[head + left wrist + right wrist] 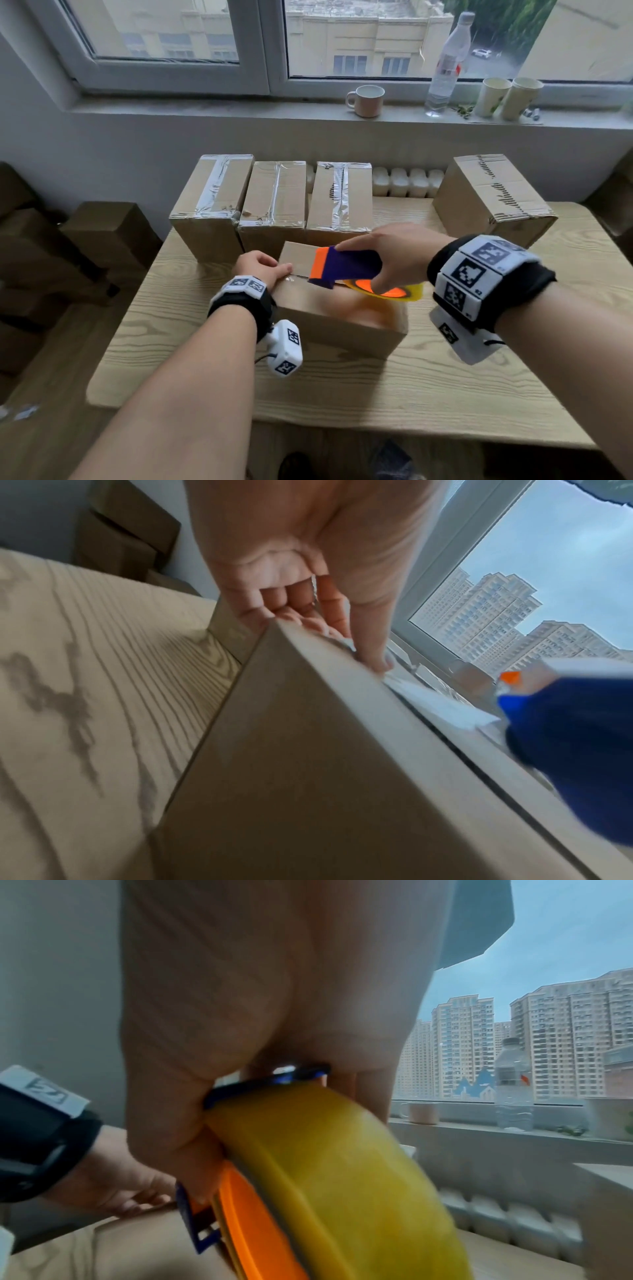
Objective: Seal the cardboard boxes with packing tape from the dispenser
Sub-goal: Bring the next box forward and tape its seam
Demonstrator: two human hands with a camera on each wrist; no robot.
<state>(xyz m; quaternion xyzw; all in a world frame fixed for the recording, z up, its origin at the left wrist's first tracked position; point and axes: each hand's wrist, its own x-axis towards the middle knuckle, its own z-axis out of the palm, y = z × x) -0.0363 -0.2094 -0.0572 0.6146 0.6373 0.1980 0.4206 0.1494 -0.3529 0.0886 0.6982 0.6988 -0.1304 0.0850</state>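
Observation:
A plain cardboard box (335, 318) lies on the wooden table (411, 387) in front of me. My left hand (263, 269) grips its left end: the fingers curl over the edge (291, 610) while the thumb (373, 656) presses the clear tape end onto the top. My right hand (394, 253) grips the blue and orange tape dispenser (346, 267) with its yellow roll (394, 291), just above the box top near the left hand. A short strip of tape (441, 707) runs from the thumb to the dispenser (565, 737). The right wrist view shows the roll (325, 1177) close up.
Three taped boxes (274, 202) stand in a row behind the one in hand, and a box with no clear tape (493, 195) sits at the back right. A mug (366, 101), a water bottle (445, 65) and paper cups (493, 96) line the windowsill. More boxes (109, 233) are stacked at the left.

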